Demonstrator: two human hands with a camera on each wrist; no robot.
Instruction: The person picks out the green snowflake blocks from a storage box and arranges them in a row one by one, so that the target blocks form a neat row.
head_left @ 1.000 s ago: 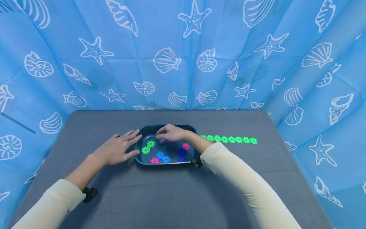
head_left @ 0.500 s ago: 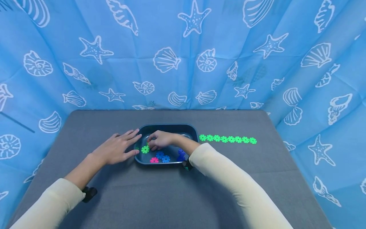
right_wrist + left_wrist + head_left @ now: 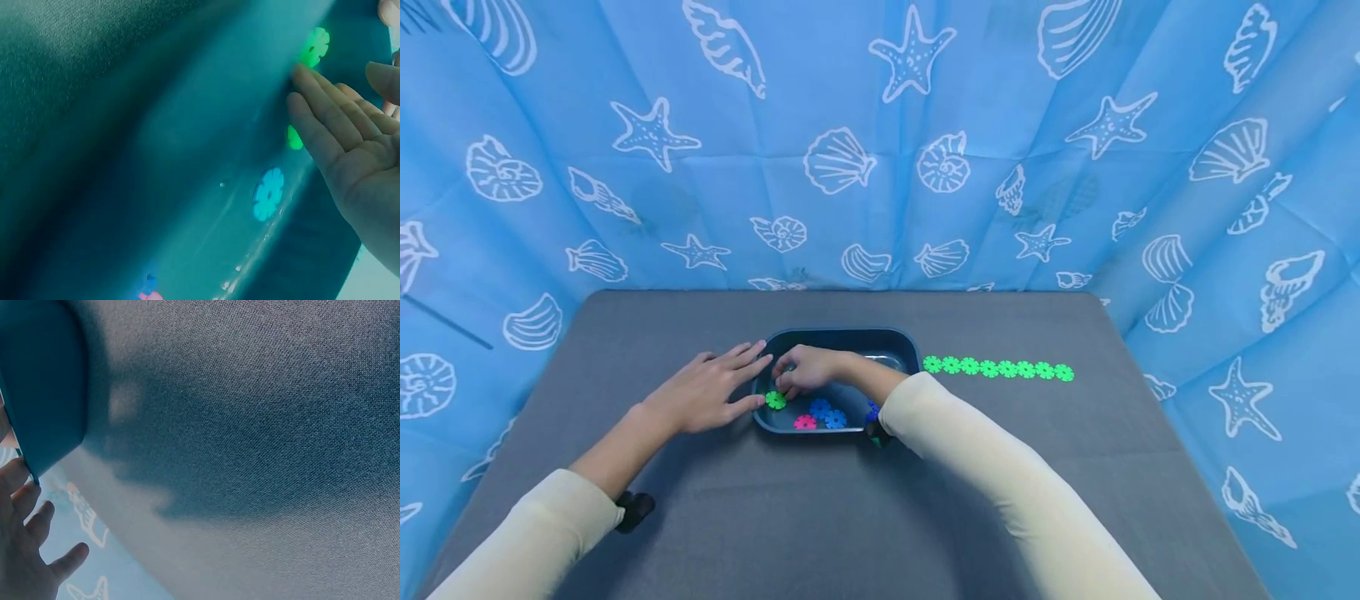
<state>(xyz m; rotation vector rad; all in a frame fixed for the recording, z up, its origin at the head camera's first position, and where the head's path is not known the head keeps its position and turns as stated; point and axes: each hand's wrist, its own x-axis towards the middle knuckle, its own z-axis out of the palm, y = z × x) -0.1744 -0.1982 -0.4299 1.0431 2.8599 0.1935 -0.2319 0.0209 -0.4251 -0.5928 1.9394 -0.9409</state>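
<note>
A dark rectangular tray [image 3: 891, 336] with rounded corners holds several notched plastic snowflake discs. My right hand [image 3: 808, 367] reaches into its left part, fingers nearly straight in the right wrist view. One fingertip is right at a green snowflake disc [image 3: 314, 47], and the thumb stands apart from it. A second green disc [image 3: 295, 138] is partly hidden behind the index finger. My left hand [image 3: 718, 387] rests its spread fingertips at the tray's left rim. Near the front wall lie a pink disc [image 3: 805, 422] and two light blue discs [image 3: 827, 412].
Right of the tray, a straight row of green discs [image 3: 997, 367] lies on the grey cloth-covered table [image 3: 760, 517]. Dark blue discs [image 3: 872, 410] in the tray are partly covered by the right sleeve. A blue shell-print curtain [image 3: 730, 200] stands behind the table.
My right hand has moved left across the tray to the green discs. The nearer green disc has shifted slightly left and toward the front. My left hand has stayed at the rim.
</note>
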